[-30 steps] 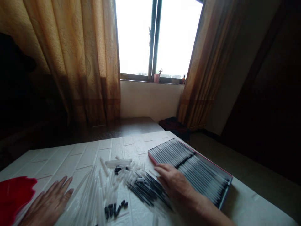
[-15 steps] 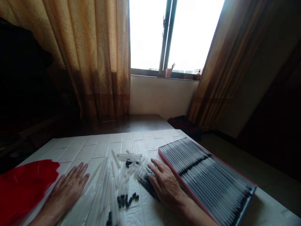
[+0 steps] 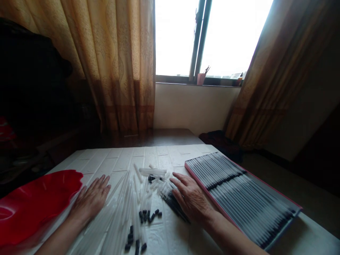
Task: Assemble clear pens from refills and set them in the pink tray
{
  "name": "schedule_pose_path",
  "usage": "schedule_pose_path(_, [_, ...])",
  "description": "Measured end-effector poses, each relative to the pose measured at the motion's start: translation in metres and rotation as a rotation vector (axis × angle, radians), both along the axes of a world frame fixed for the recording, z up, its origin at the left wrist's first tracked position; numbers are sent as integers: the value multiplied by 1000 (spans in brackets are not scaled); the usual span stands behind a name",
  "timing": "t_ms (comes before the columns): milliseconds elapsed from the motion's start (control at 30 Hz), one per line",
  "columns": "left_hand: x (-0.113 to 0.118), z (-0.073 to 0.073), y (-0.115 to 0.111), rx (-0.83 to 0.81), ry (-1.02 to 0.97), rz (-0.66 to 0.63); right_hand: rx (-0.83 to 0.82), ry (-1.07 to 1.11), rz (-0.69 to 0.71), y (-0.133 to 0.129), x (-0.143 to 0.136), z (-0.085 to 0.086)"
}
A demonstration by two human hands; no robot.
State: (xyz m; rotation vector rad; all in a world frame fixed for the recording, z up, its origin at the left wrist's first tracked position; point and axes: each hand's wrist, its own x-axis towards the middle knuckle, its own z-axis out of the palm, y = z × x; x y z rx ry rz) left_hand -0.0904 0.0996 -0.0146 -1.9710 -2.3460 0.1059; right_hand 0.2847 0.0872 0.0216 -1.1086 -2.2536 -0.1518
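My left hand lies flat, fingers spread, on the white table beside a pile of clear plastic pen tubes. My right hand rests palm down, fingers apart, on a bunch of thin black refills. Small black pen caps are scattered between the hands. Short clear pieces lie just beyond. To the right sits a pink-edged box packed with rows of finished pens. Neither hand grips anything.
A red plastic bowl sits at the table's left edge. Behind the table are a dark wooden surface, golden curtains, a bright window with a pink cup on the sill, and a dark bundle on the floor.
The view has swung left, so the box and hands appear further right. My right hand slid from the box's edge onto the black refills. My left hand stayed flat.
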Motion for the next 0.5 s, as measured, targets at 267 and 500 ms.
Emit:
schedule_pose_path(267, [-10, -5, 26, 118, 0, -57, -18, -13, 51, 23, -8, -4])
schedule_pose_path(500, [-23, -19, 49, 235, 14, -72, -25, -17, 82, 31, -15, 6])
